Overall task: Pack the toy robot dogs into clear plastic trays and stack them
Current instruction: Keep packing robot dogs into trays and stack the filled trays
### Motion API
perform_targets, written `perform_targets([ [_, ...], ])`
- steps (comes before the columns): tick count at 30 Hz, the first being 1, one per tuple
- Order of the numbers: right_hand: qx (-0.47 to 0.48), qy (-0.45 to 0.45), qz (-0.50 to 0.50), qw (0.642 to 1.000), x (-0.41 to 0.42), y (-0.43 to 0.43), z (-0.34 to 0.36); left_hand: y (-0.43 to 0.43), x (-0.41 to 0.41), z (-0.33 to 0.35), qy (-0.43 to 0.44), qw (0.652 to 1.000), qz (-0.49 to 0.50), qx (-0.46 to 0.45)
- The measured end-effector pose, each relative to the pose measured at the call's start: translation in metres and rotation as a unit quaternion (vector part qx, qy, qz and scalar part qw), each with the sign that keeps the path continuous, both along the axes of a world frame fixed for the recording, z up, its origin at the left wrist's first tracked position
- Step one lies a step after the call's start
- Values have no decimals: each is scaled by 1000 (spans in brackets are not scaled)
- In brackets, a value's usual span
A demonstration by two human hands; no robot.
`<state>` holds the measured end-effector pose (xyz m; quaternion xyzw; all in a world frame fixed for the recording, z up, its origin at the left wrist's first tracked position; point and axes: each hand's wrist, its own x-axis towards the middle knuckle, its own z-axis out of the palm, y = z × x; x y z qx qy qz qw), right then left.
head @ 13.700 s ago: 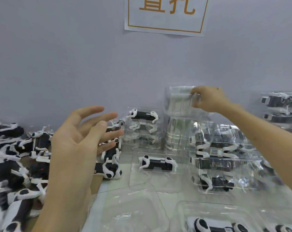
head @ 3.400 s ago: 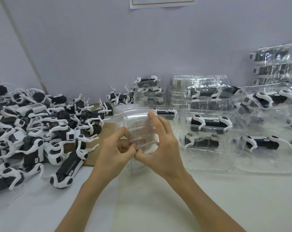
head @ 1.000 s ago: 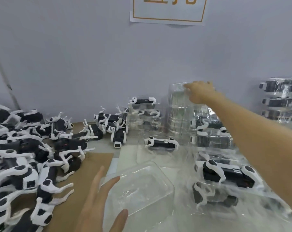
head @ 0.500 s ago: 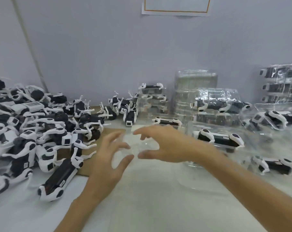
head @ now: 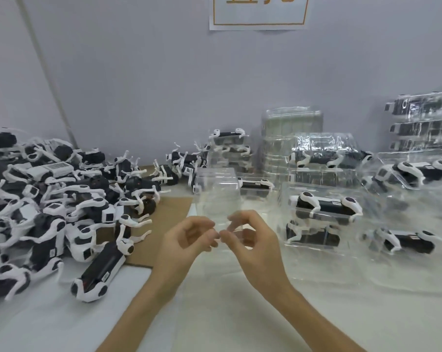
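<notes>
In the head view, an empty clear plastic tray (head: 217,191) is being pinched at its near rim by the curled fingers of the left hand (head: 189,242) and the right hand (head: 255,247), probably so that nested trays can be peeled apart. Loose toy robot dogs (head: 62,199) are lying left of the fingers and filled trays (head: 326,207) right of them. Bare table (head: 215,313) is lying open nearer than the fingers.

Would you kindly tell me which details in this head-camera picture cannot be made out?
- White paper sign with orange lettering: head view, top edge cuts its characters.
- Clear plastic tray pinched by left hand and right hand: head view, transparency hides whether it is one or several nested.
- Pile of black-and-white toy robot dogs: head view, left edge cuts it off; count unknowable.
</notes>
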<state>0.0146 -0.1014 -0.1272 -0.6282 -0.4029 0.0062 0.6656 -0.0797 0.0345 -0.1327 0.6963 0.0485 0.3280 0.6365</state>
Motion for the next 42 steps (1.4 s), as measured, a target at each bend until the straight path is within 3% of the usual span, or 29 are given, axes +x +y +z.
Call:
perform_targets([
  [9,-48,-16,2,999,-1,0,-4,-6,0,-1,29,996,-65,-48],
  [20,-48,-33,-6,998,9,-2,4,-5,1,1,-14,996,28,-82],
  [25,-19,5,-4,1000,16,-5,7,4,-4,5,1,995,-4,-102],
  [29,17,68,32,997,24,-12,18,11,-7,12,-50,978,14,-204],
  [32,56,66,46,995,28,-20,34,18,-15,18,-103,936,27,-335],
  [34,85,34,45,995,30,-28,53,24,-20,19,-149,894,55,-420],
  [36,128,-22,33,991,37,-34,80,29,-22,21,-153,873,105,-450],
  [39,154,-142,-53,976,59,-37,125,28,-20,19,-115,860,102,-487],
  [42,75,-293,-181,936,99,-32,166,21,-16,15,-84,868,100,-479],
])
